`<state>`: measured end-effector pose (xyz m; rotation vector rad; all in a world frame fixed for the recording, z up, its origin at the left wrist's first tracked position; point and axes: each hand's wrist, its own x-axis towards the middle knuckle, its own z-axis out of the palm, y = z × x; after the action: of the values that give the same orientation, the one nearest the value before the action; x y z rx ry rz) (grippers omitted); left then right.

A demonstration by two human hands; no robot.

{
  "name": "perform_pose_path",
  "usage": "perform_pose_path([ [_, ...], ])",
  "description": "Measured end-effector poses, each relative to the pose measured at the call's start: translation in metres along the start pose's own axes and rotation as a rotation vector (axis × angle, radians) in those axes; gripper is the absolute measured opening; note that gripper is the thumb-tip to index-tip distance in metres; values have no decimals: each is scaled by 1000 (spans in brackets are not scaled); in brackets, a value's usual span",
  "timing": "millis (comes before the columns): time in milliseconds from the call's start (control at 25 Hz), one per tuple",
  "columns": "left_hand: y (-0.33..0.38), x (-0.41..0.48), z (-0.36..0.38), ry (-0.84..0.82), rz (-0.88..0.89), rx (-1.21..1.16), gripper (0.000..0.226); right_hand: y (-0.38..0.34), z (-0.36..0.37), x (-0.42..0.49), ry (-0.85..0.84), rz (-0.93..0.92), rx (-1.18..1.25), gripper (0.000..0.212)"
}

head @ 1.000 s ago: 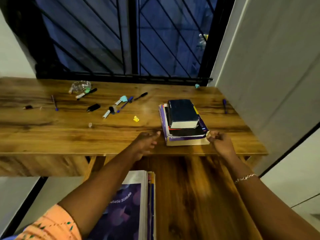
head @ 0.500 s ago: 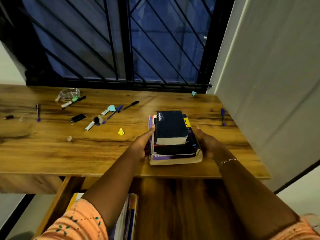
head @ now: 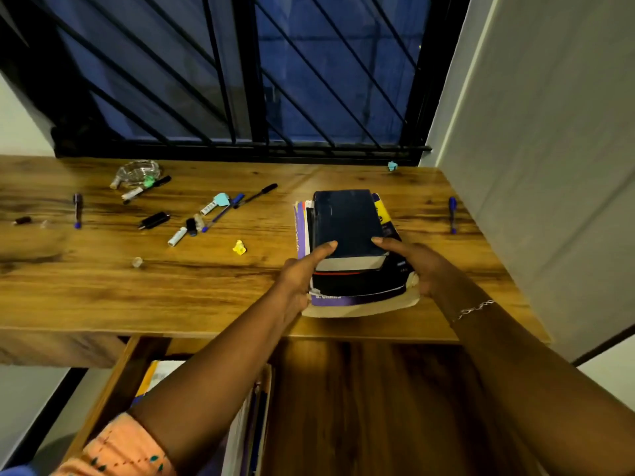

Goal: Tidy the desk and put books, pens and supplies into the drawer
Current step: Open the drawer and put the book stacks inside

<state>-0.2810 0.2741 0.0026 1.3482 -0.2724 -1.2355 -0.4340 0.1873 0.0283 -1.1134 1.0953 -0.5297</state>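
- The stack of books (head: 354,283) sits on the right half of the desk (head: 171,297), close to its front edge, with a dark blue book (head: 345,221) on top and a wide purple-covered one (head: 343,301) at the bottom.
- The left hand (head: 299,280) clasps the stack's left side and the right hand (head: 417,267) its right side. Each thumb lies over the near corner of the top book, and the fingers wrap round the lower books' edges — a two-sided clamp, both hands holding the stack.
- Whether the stack is lifted off the wood or resting on it cannot be told from this angle.
- The stack's long axis runs from the person out towards the window, so the hands hold it across its short width, at the near end.
- The open drawer (head: 113,386) lies below the desk edge and nearer the person. Upright books (head: 251,427) fill its left part, and bare wood shows to their right, straight below the stack.
- So the move probably turns on drawing the stack back and down — neither hand is nearer, and both have to travel together.
- The loose top book may slide if the stack tips forward.
- Pens and markers (head: 220,214) lie scattered well to the left, with a yellow scrap (head: 239,247) nearer the stack, and one blue pen (head: 453,214) lies to the right.
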Motion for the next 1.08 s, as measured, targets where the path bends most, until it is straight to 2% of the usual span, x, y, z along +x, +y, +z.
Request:
perform_pose_path([
  [120, 6, -44, -2, -90, -14, -19, 28, -5, -7, -36, -45, -18, -12, 31],
  [240, 2, -90, -12, -177, -80, 14, 15, 2, -13, -79, -123, 17, -58, 50],
  [320, -7, -117, -23, -206, -144, 86, 29, 15, -18, -107, -234, 58, -74, 71],
  [440, -30, -155, -44, -213, -251, 199, 68, 48, -23, -147, -323, 139, -67, 93],
  [480, -40, -167, -52, -214, -287, 224, 70, 60, -22, -160, -331, 150, -54, 98],
  [600, -71, -190, -71, -232, -419, 194, 51, 100, -21, -186, -325, 171, -35, 103],
  [800, -129, -187, -97, -253, -540, 222, 34, 167, -20, -193, -342, 317, -86, 98],
  [960, -163, -178, -110, -236, -610, 251, 35, 207, -13, -186, -283, 370, -29, 65],
  [1000, -168, -176, -113, -227, -617, 254, 39, 213, -11, -185, -272, 374, -15, 57],
  [1080, -176, -173, -118, -205, -617, 284, 64, 225, -7, -182, -254, 382, 7, 56],
])
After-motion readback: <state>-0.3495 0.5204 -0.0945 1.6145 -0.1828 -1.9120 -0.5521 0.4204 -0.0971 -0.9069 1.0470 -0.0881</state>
